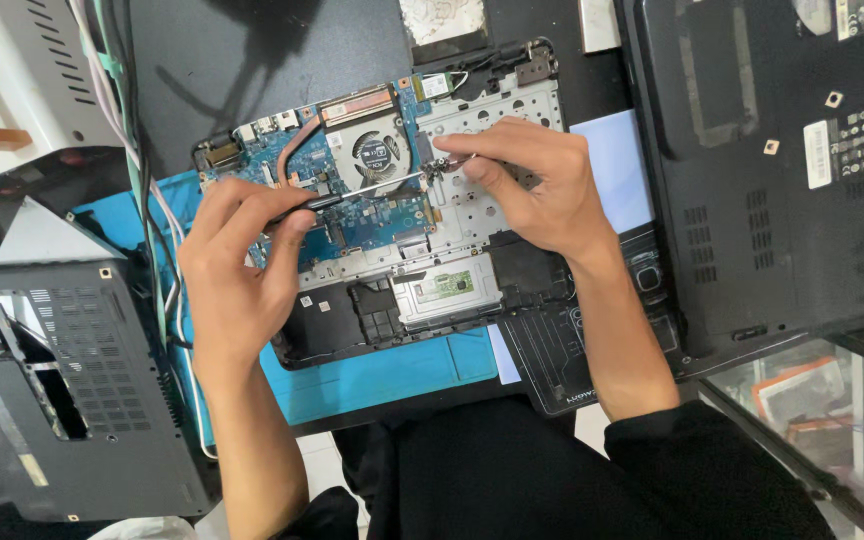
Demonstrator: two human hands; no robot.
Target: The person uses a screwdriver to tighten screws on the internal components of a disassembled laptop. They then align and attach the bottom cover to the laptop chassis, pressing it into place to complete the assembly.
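Observation:
An opened laptop base lies on a blue mat, showing a blue circuit board, a round cooling fan and a copper heat pipe. My left hand grips the black handle of a screwdriver, whose thin metal shaft runs right to a point beside the fan. My right hand rests on the pale perforated metal frame, with its thumb and forefinger pinched on a small part at the screwdriver's tip. What sits under those fingertips is hidden.
A dark laptop bottom cover lies at the left, beside a bundle of cables. Another black laptop underside fills the right. A white machine stands at the top left. A glass-fronted case is at the lower right.

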